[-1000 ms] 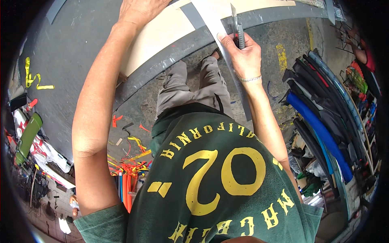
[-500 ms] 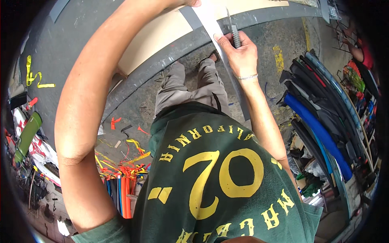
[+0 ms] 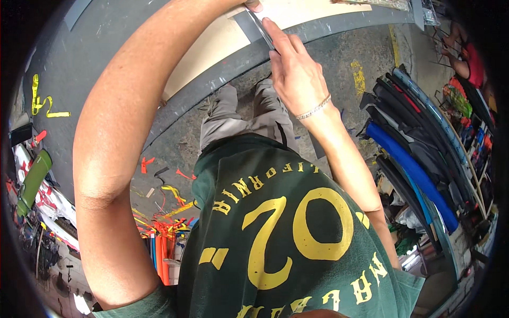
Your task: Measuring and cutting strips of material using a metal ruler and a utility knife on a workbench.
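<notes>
My right hand (image 3: 298, 77), back up, is closed round a utility knife (image 3: 261, 29). Its index finger lies stretched along the knife, and the handle is mostly hidden under the hand. A thin metallic edge runs from the fingers towards my left hand (image 3: 255, 6) at the top border. Only a thumb and a bit of a finger of that hand show; the rest is cut off. Both hands are over a pale board (image 3: 212, 55) on a dark grey table (image 3: 204, 87). A dark grey strip (image 3: 316, 146) hangs below my right wrist, its upper part hidden.
Yellow tape (image 3: 36, 98) lies on the table at left. Coloured scraps (image 3: 169, 201) litter the floor. Rolls of black and blue material (image 3: 413, 164) stand at right, with a person in red (image 3: 473, 66) beyond. A clear plastic-wrapped item (image 3: 384, 4) lies at the table's far right.
My right hand has turned from showing its thumb side to back up and moved slightly left, tilting the knife towards my left hand. The white strip it held is mostly out of sight.
</notes>
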The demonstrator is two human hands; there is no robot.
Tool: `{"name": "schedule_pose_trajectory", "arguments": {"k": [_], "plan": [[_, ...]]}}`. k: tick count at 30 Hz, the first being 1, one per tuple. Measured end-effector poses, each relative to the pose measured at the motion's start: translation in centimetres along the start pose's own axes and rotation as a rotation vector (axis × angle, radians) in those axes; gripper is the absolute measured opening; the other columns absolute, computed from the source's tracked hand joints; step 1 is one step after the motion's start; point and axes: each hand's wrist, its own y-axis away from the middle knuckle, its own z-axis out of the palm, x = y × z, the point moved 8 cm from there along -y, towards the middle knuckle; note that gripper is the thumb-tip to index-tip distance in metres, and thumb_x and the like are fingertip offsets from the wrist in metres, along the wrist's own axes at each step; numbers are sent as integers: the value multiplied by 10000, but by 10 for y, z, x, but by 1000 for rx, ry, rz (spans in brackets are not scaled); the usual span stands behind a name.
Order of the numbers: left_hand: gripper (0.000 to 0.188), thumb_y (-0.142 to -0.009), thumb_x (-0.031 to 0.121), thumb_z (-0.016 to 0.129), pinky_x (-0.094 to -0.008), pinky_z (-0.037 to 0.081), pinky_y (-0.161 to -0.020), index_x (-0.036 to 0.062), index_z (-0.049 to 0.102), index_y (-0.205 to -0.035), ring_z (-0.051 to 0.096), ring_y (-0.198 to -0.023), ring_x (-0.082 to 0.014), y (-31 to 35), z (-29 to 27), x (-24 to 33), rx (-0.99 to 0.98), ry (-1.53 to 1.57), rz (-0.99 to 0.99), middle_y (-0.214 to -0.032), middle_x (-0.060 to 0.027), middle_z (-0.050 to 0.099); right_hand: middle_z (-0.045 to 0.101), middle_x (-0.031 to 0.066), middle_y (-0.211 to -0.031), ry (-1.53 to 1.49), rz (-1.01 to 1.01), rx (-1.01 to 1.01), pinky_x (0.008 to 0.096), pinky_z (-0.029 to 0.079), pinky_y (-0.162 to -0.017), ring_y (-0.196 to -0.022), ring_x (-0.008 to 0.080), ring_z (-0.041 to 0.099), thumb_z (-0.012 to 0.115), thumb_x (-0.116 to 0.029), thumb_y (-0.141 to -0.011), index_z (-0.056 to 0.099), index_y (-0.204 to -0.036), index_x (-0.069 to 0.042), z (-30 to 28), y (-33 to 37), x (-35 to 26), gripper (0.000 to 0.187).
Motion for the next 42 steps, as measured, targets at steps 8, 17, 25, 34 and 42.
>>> {"name": "schedule_pose_trajectory", "arguments": {"k": [8,17,25,34,42], "plan": [[925,-673,290,946,-482,523,-1028,-93,481,-1375,596,-1231,-487,3,0,24,28,-247,-207,-1340,-374,538,620,197,-1183,31,-1,-11,517,558,-888,-1025,442,659,525,-72,-996,443,-1526,-187,-1,-8,-3,548],[936,-681,308,944,-497,516,-1031,-93,475,-1386,593,-1239,-492,1,-1,28,25,-301,-198,-1363,-379,530,626,189,-1196,42,-5,-1,509,563,-890,-1026,419,671,530,-67,-990,451,-1522,-188,-2,-9,-7,551],[968,-689,299,940,-510,507,-1049,-93,450,-1426,578,-1260,-503,0,0,27,5,-252,-220,-1399,-386,503,613,196,-1236,119,61,-77,522,562,-898,-1036,436,664,505,-69,-994,417,-1536,-198,-1,-15,-7,565],[950,-688,302,943,-511,510,-1039,-138,466,-1382,570,-1266,-501,1,0,32,-1,-285,-157,-1342,-375,555,624,200,-1215,97,37,-103,541,550,-907,-1037,454,656,493,-62,-992,388,-1545,-203,-1,-3,-4,580],[962,-675,304,949,-507,518,-1027,-127,468,-1387,602,-1215,-496,4,-2,29,19,-290,-168,-1332,-389,548,635,198,-1194,46,205,-197,541,555,-864,-1018,472,648,523,-63,-992,368,-1558,-226,4,37,15,609]]}}
